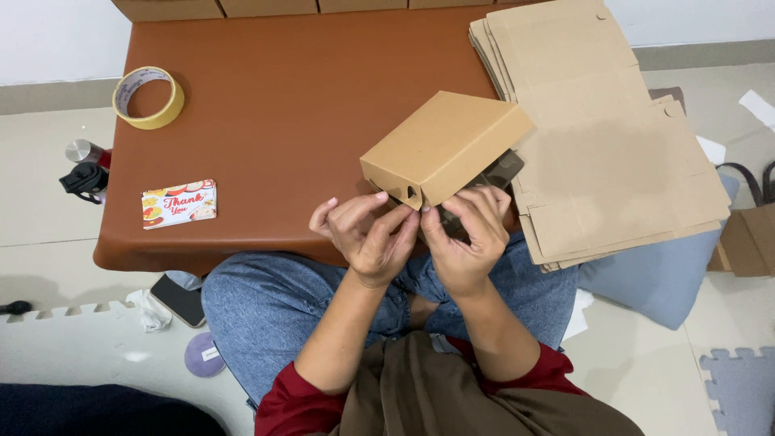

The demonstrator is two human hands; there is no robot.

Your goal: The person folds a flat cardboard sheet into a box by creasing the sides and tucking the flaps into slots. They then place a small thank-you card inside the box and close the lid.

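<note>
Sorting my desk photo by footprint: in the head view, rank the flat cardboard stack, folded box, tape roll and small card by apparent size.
1. flat cardboard stack
2. folded box, raised in the hands, so nearness may enlarge it
3. and 4. tape roll and small card look alike; unranked.

low brown leather-look table (266,121) on pale tiled floor (48,202), white wall (48,40) with grey skirting behind. grey foam puzzle mats at lower left (73,339) and lower right (739,387). blue cushion (670,282) just right of table. light is even, soft shadows.
</note>
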